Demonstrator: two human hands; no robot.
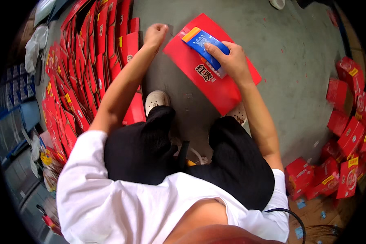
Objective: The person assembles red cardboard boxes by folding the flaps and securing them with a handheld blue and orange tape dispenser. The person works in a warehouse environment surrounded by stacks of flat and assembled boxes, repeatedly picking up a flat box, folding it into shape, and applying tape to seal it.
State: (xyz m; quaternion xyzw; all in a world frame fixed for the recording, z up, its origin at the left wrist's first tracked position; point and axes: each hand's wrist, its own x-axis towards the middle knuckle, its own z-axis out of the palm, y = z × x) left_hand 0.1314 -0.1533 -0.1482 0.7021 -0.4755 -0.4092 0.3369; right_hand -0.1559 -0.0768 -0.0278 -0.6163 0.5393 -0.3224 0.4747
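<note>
Flanking the fisted left hand [155, 34], contents hidden, stand red cartons [85, 61]; right hand [234, 61] grips blue-orange object [201, 42].

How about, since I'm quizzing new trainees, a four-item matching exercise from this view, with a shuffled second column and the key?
1. Left hand
2. Blue-and-orange item
3. Packed rows of red cardboard
4. Loose pile of red boxes

A. Picture's right side
B. Held by the right hand
C. Picture's upper left
D. Curled, nothing visible in it

Pairs: 1-D, 2-B, 3-C, 4-A
</note>
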